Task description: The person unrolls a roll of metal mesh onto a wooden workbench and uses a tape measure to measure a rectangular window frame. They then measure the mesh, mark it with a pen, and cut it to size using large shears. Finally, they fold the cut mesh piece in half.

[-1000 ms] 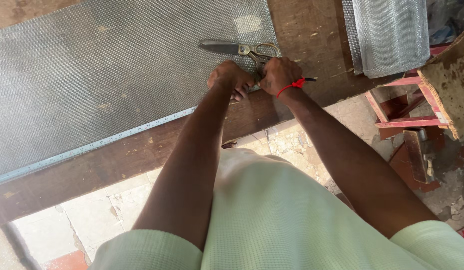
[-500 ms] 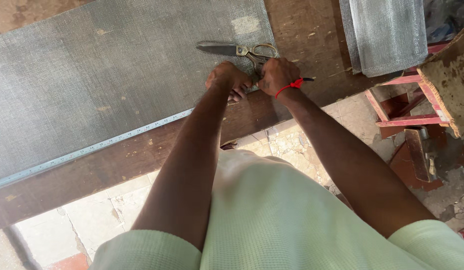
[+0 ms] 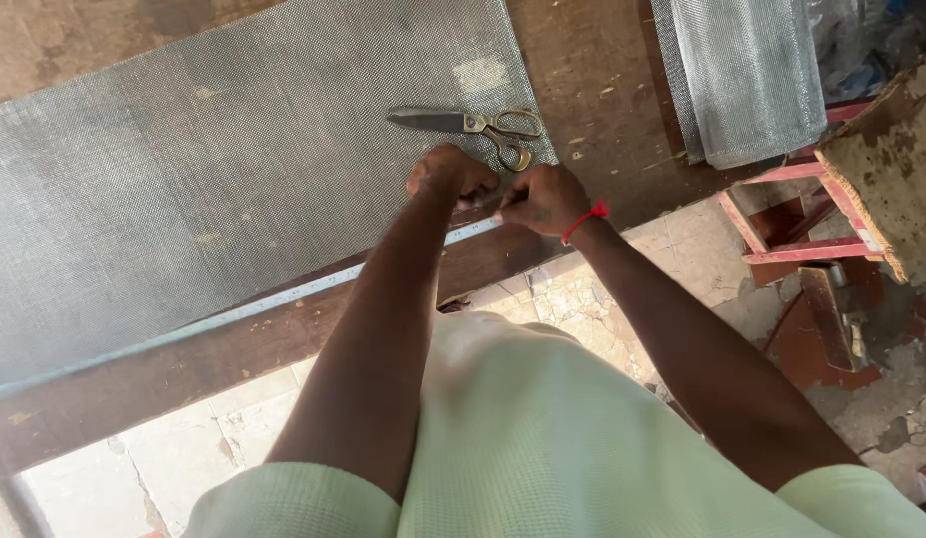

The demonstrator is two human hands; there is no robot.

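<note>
At the bottom of the frame is the person's pale green shirt [image 3: 543, 438], with both bare forearms reaching up toward the middle. The left hand [image 3: 448, 177] is curled into a loose fist, fingers pressed together and pushed down on the near edge of the mesh sheet [image 3: 214, 189], right at the end of the tape measure [image 3: 234, 317]. The right hand [image 3: 545, 199] (a red thread [image 3: 586, 219] circles its wrist) sits just beside it, fingers bunched and pinching something at the tape's end; what exactly they grip cannot be told. The tape runs from the hands down to the lower left, along the mesh's near edge on the wooden workbench [image 3: 603, 90]. Just above the hands, the scissors [image 3: 473, 128] lie closed on the mesh, blades pointing left. At the upper right a second piece of mesh [image 3: 752, 80] hangs over the bench edge, beside a red metal frame [image 3: 792, 229].
</note>
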